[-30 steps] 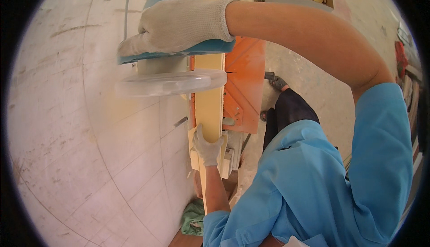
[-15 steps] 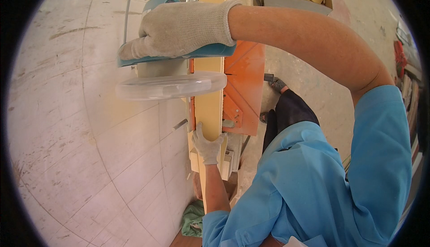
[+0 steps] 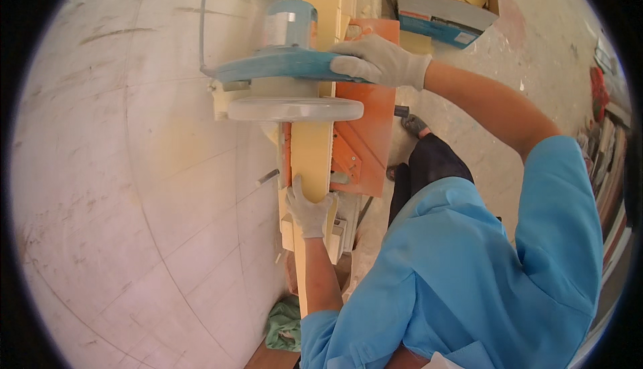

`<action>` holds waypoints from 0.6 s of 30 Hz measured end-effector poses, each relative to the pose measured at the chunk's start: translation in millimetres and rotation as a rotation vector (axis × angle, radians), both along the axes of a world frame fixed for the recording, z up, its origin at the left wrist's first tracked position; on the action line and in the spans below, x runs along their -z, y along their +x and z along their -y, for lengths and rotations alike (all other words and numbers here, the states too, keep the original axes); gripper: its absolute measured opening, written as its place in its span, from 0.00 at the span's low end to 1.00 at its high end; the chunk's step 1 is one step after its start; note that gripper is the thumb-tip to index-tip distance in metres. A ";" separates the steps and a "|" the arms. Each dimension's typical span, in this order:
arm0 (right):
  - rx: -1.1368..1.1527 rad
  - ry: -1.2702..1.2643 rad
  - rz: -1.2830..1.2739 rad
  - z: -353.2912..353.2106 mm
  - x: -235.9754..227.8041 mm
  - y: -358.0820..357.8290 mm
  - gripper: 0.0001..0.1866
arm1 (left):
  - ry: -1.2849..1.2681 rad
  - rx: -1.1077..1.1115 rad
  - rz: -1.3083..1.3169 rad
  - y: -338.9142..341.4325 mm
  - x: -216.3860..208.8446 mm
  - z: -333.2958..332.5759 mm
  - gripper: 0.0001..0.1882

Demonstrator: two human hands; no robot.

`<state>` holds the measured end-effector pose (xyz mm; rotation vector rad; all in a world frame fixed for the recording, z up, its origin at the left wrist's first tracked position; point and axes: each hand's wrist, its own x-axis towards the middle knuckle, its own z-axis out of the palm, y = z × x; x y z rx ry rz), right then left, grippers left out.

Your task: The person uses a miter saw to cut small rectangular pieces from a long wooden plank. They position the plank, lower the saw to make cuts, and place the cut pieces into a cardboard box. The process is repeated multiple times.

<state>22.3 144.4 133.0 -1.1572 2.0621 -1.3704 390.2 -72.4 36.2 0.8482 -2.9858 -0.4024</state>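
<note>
A saw with a teal body (image 3: 268, 66) stands over a long cream-coloured plank (image 3: 311, 151). Below the body sits a pale, translucent round part (image 3: 295, 109), seen nearly edge-on. My gloved right hand (image 3: 385, 62) is closed on the right end of the saw's teal body, thumb and fingers on either side. Nearer to me, my gloved left hand (image 3: 309, 211) lies over the plank and grips it across its width. The plank rests against the orange saw base (image 3: 368, 124) and runs back toward my left arm. The saw's cutting edge is hidden.
A box (image 3: 442, 24) full of cream offcuts stands at the far right. A pale, scuffed, tiled surface (image 3: 181, 222) lies along the left. Beside the orange base is a person's dark-shod foot (image 3: 416, 125). Green cloth (image 3: 284, 325) lies at the near left.
My right hand has drawn back to the right, from over the saw's teal body to its right end. The saw's round part has shifted right and up. My left hand stays on the plank.
</note>
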 end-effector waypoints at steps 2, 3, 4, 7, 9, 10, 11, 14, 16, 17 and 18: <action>0.003 -0.062 -0.014 -2.5 6.3 2.0 0.29 | -0.086 -0.003 0.033 7.1 -2.3 -2.7 0.52; 0.017 0.027 0.037 -0.3 4.0 1.2 0.30 | -0.176 0.007 0.054 14.3 -4.9 -6.2 0.51; -0.013 -0.038 -0.028 2.9 -1.4 0.1 0.28 | -0.267 0.015 0.091 22.4 -8.1 -8.8 0.50; -0.084 -0.133 -0.264 21.6 -35.2 -12.3 0.23 | -0.210 -0.064 0.241 52.4 -18.7 -12.9 0.54; -0.095 -0.237 -0.659 47.8 -67.4 -17.4 0.18 | -0.137 -0.012 0.184 64.4 -19.6 -5.6 0.53; -0.084 -0.147 -0.881 60.3 -84.1 -19.7 0.19 | -0.098 0.005 0.163 68.1 -18.4 -1.7 0.52; -0.110 -0.134 -0.847 69.9 -99.1 -21.6 0.21 | -0.087 0.016 0.160 70.4 -15.7 1.3 0.51; -0.160 0.032 -0.786 94.6 -136.9 -24.3 0.27 | -0.083 0.054 0.119 70.4 -7.8 10.7 0.51; -0.157 0.103 -0.746 102.0 -150.8 -23.9 0.26 | -0.102 0.081 0.098 69.2 -2.5 10.8 0.50; -0.158 0.141 -0.717 103.5 -154.5 -23.7 0.26 | -0.102 0.061 0.097 68.8 -1.3 11.2 0.52; -0.168 0.186 -0.670 103.7 -156.0 -22.7 0.25 | -0.092 0.043 0.119 68.4 -0.6 11.1 0.54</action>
